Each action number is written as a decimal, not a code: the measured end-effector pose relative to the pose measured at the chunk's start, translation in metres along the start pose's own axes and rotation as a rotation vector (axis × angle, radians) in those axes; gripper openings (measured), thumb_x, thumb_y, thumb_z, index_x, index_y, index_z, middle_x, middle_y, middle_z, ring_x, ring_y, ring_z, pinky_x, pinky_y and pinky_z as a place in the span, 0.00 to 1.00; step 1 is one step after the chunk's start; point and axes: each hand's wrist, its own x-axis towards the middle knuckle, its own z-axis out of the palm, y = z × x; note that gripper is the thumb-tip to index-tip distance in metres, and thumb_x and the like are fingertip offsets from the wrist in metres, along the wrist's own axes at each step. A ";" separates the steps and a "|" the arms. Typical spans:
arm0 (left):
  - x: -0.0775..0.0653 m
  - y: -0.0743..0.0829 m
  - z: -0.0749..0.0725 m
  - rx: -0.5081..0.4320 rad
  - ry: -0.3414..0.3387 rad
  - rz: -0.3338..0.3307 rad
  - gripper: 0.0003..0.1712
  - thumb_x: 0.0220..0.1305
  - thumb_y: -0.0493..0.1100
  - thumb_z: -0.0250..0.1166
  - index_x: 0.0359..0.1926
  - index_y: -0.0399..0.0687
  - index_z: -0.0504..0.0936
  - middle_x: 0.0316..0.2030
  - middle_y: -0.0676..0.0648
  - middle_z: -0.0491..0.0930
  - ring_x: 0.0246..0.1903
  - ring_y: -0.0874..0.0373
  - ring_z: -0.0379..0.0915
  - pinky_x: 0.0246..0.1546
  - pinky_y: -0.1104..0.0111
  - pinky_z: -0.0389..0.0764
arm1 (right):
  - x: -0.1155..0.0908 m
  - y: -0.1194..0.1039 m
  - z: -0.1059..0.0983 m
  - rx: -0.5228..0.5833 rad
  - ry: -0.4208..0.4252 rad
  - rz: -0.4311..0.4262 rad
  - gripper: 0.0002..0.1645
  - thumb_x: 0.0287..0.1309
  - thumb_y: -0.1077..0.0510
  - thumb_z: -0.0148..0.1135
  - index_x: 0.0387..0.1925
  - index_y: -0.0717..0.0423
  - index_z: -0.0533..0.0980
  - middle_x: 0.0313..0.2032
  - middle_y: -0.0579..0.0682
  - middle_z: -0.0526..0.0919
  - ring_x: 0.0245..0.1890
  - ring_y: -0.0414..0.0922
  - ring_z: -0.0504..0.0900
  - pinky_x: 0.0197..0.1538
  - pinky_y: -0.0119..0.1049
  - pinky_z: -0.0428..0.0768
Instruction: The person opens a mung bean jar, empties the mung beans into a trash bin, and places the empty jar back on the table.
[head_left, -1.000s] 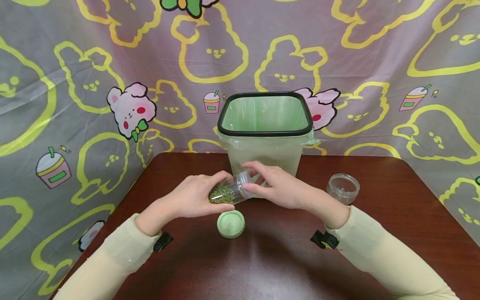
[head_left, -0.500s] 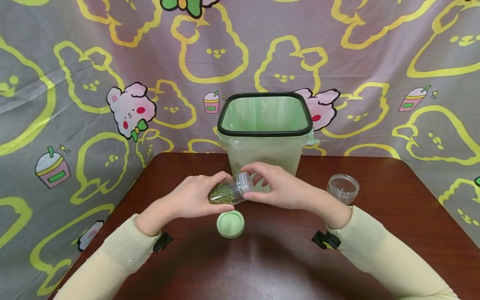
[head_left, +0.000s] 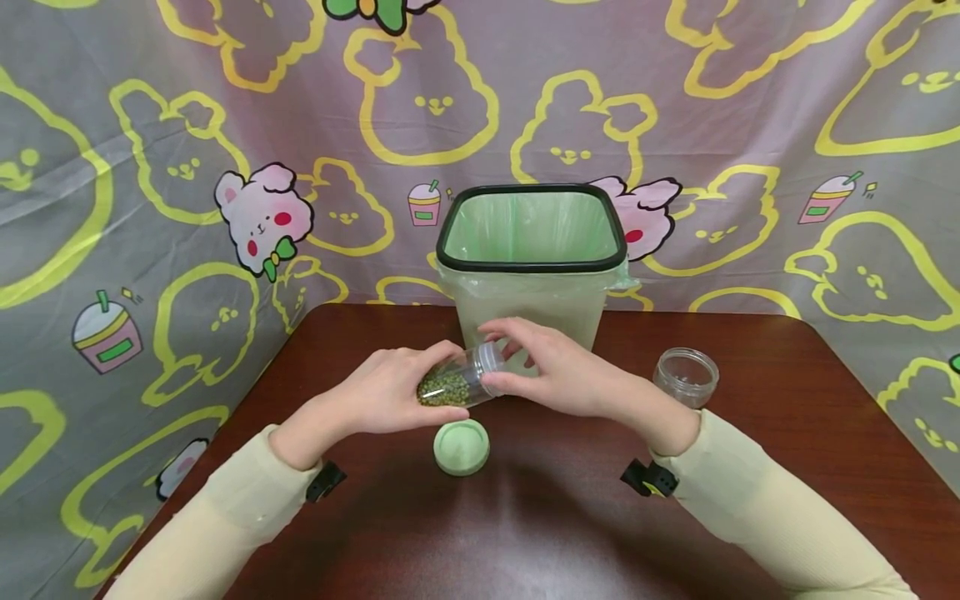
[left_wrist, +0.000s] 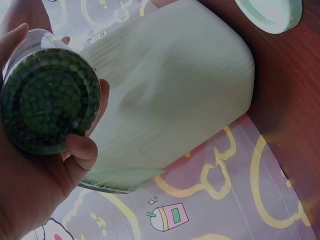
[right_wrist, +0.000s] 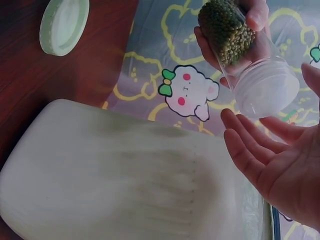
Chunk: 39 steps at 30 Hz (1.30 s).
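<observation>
My left hand (head_left: 386, 390) grips a clear jar (head_left: 471, 371) of green beans (right_wrist: 235, 45), probably mung beans, tilted with its mouth to the right. A translucent, whitish cap (right_wrist: 270, 90) covers that mouth. Around the cap my right hand (head_left: 558, 371) holds its thumb and fingers loosely spread; in the right wrist view a fingertip reaches its edge, while the thumb seems slightly apart. Below the jar, a light green lid (head_left: 461, 448) lies on the table. The left wrist view shows the jar's bean-filled base, with the left fingers wrapped around its side.
Directly behind the hands stands a pale bin (head_left: 525, 304) with a black rim and a green liner bag. To the right, a clear round container (head_left: 686, 377) sits on the dark wooden table (head_left: 525, 533). A patterned curtain (head_left: 427, 100) encloses the table's back and sides.
The right hand's thumb and fingers have shifted slightly around the cap, between an open spread and a closer position. The left hand and jar stay nearly still.
</observation>
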 end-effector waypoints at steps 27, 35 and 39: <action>0.000 -0.001 0.000 0.007 0.015 -0.008 0.34 0.54 0.70 0.65 0.56 0.60 0.72 0.32 0.62 0.79 0.26 0.67 0.72 0.25 0.69 0.73 | 0.001 0.003 0.002 0.000 0.011 -0.061 0.31 0.58 0.52 0.69 0.60 0.58 0.70 0.46 0.47 0.78 0.41 0.43 0.79 0.41 0.40 0.81; -0.001 -0.002 -0.001 0.003 0.017 -0.014 0.34 0.53 0.70 0.66 0.56 0.58 0.73 0.32 0.61 0.79 0.26 0.67 0.72 0.24 0.70 0.73 | -0.002 0.001 0.000 -0.011 0.039 -0.079 0.32 0.56 0.54 0.71 0.60 0.58 0.70 0.48 0.48 0.78 0.42 0.43 0.79 0.41 0.37 0.81; -0.001 -0.002 -0.001 0.000 0.018 -0.021 0.34 0.53 0.70 0.66 0.55 0.60 0.72 0.32 0.61 0.79 0.26 0.67 0.72 0.24 0.69 0.73 | -0.004 0.002 -0.004 -0.009 0.046 -0.044 0.33 0.56 0.54 0.71 0.61 0.58 0.70 0.49 0.47 0.78 0.42 0.42 0.79 0.42 0.37 0.80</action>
